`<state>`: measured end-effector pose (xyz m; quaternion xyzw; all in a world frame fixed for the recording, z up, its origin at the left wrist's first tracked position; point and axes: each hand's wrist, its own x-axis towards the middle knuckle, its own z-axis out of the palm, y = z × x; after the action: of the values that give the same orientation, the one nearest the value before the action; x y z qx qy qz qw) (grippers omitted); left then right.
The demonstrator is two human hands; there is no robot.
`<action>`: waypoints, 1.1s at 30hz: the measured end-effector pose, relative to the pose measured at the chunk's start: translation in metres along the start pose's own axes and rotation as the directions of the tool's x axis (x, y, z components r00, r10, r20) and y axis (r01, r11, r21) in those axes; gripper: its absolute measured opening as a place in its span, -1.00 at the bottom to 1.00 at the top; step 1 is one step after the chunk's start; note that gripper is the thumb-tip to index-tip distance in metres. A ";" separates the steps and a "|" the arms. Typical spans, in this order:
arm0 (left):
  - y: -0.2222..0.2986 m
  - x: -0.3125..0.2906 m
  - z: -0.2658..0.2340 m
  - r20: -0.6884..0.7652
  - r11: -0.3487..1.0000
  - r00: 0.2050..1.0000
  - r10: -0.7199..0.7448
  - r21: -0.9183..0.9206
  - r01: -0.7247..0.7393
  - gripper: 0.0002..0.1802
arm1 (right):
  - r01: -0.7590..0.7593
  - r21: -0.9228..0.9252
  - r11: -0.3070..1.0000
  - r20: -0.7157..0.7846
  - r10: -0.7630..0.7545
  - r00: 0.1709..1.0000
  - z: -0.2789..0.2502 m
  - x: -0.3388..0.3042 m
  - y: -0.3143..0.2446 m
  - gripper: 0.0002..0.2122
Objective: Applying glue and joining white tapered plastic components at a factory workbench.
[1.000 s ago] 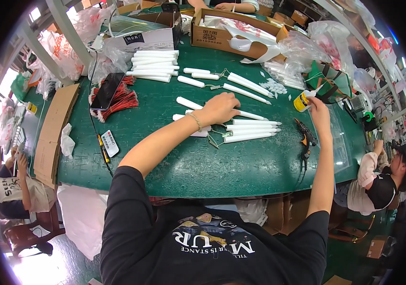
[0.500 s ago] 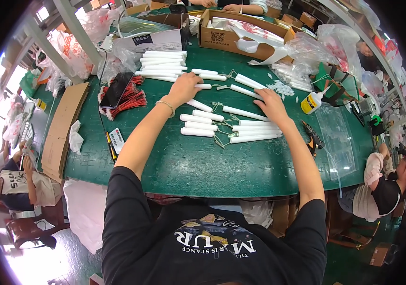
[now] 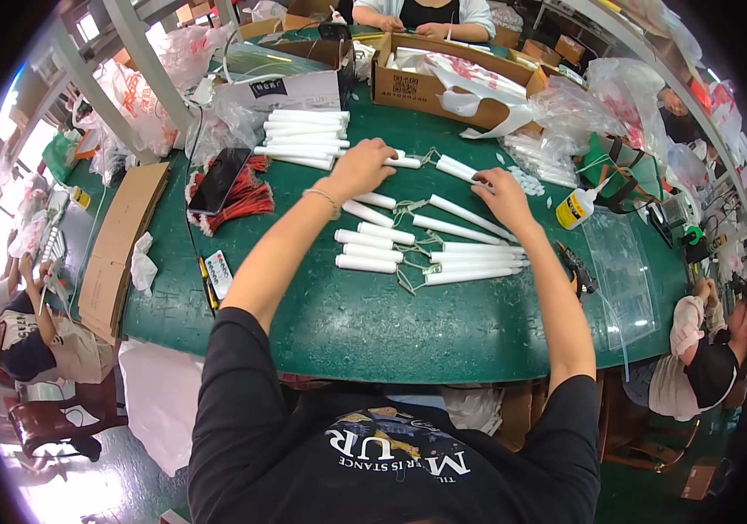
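Note:
Several thick short white tubes [image 3: 365, 251] lie in a row on the green table, each joined by thin pale green wires [image 3: 410, 225] to a longer, thinner white rod [image 3: 475, 268] on its right. At the far end of this row, my left hand [image 3: 363, 168] is closed around the left part of a short white tube [image 3: 405, 162]. My right hand [image 3: 504, 197] has its fingertips closed at the near end of the long white rod [image 3: 459, 169] wired to that tube. A stack of loose white rods [image 3: 304, 135] lies beyond my left hand.
Left of my arm are a phone [image 3: 221, 179] on red wires [image 3: 247, 201], a cutter knife [image 3: 207, 278] and cardboard sheets [image 3: 120, 249]. To the right stand a glue bottle [image 3: 573, 210] and a glue gun [image 3: 576, 269]. Open cartons [image 3: 400, 83] line the back; a person sits beyond.
Both hands have let go of one wired pair, which now lies nearer me with the row. They have moved to the farthest pair; the left hand has shifted right.

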<state>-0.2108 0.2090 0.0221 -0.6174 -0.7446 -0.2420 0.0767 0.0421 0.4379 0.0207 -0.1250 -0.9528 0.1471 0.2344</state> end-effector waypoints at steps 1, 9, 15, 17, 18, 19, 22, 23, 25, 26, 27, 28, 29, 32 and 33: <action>0.000 0.008 0.010 -0.042 0.997 0.999 0.025 0.075 -0.021 -0.68 | 0.007 -0.045 0.999 -0.098 -0.011 0.995 0.009 0.005 0.003 -0.75; -0.010 0.039 0.038 0.059 0.893 0.987 0.150 0.421 -0.161 -0.74 | 0.057 -0.168 0.984 -0.136 -0.081 0.987 0.038 0.021 0.014 -0.72; -0.029 0.061 0.026 -0.041 0.882 0.978 0.203 0.441 -0.164 -0.79 | 0.053 -0.142 0.988 -0.111 -0.069 0.991 0.038 0.025 0.024 -0.74; -0.039 0.059 0.033 -0.010 0.896 0.987 0.163 0.421 -0.144 -0.79 | 0.052 -0.111 0.992 -0.089 -0.062 0.994 0.039 0.026 0.022 -0.74; -0.041 0.057 0.040 -0.005 0.897 0.987 0.163 0.418 -0.147 -0.79 | 0.047 -0.109 0.993 -0.087 -0.057 0.995 0.041 0.025 0.022 -0.74; -0.043 0.053 0.047 -0.002 0.935 0.996 0.091 0.345 -0.085 -0.79 | 0.036 -0.074 0.997 -0.075 -0.041 0.996 0.043 0.024 0.021 -0.73; -0.037 0.050 0.046 0.007 0.980 1.000 0.023 0.196 -0.024 -0.79 | 0.051 -0.034 0.998 -0.068 -0.053 0.996 0.040 0.017 0.026 -0.70; -0.037 0.046 0.042 0.011 0.992 1.000 0.011 0.124 -0.012 -0.78 | 0.089 -0.019 0.996 -0.065 -0.090 0.994 0.039 0.017 0.024 -0.68; -0.036 0.038 0.035 0.039 0.998 0.999 0.037 0.046 -0.038 -0.77 | 0.067 0.040 0.997 0.015 -0.068 0.998 0.034 0.015 0.024 -0.65; -0.033 0.035 0.032 0.059 0.997 0.996 0.071 -0.033 -0.069 -0.74 | 0.082 0.066 0.994 0.053 -0.086 0.995 0.030 0.014 0.026 -0.65; -0.028 0.031 0.026 0.071 0.997 0.996 0.062 -0.039 -0.060 -0.74 | 0.076 0.086 0.993 0.094 -0.084 0.992 0.023 0.012 0.022 -0.65; -0.023 0.026 0.020 0.109 0.991 0.992 0.061 -0.125 -0.047 -0.73 | 0.075 0.101 0.992 0.139 -0.089 0.986 0.017 0.010 0.018 -0.65; -0.019 0.021 0.017 0.143 0.978 0.988 0.062 -0.206 -0.032 -0.72 | 0.077 0.116 0.990 0.179 -0.097 0.979 0.010 0.007 0.013 -0.66; -0.016 0.002 0.015 0.199 0.961 0.978 0.054 -0.276 0.003 -0.72 | 0.042 0.200 0.979 0.267 -0.096 0.959 -0.003 0.001 -0.002 -0.64; -0.011 -0.002 0.012 0.249 0.951 0.967 0.046 -0.308 0.034 -0.72 | 0.011 0.240 0.971 0.297 -0.084 0.951 -0.006 -0.004 -0.004 -0.64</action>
<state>-0.2182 0.2114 0.0076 -0.6500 -0.6991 -0.2746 -0.1157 0.0473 0.4340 0.0258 -0.0489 -0.9561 0.2708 0.1011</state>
